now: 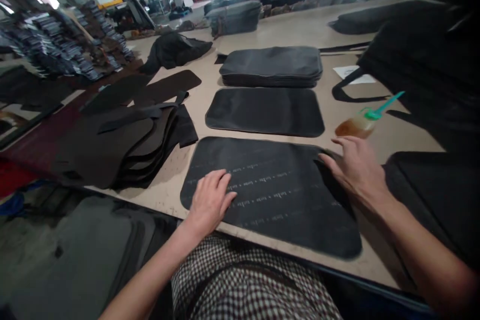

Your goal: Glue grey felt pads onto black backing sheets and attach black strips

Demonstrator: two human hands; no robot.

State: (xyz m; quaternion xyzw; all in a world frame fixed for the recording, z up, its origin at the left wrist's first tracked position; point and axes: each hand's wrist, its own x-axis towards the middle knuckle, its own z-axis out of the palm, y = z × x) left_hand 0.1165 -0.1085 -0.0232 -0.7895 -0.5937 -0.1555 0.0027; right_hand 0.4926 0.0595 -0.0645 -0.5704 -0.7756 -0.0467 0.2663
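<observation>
Workshop table (300, 27) bears a black panel (277, 195), left hand (210, 202) and right hand (356, 170) resting, fingers (217, 180) unclamped.

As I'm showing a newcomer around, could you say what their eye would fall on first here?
A black panel printed with rows of pale marks lies at the table's near edge, under the left hand and right hand. Beyond it lie a plain panel and a stack; rightward, a green-nozzled bottle.
</observation>
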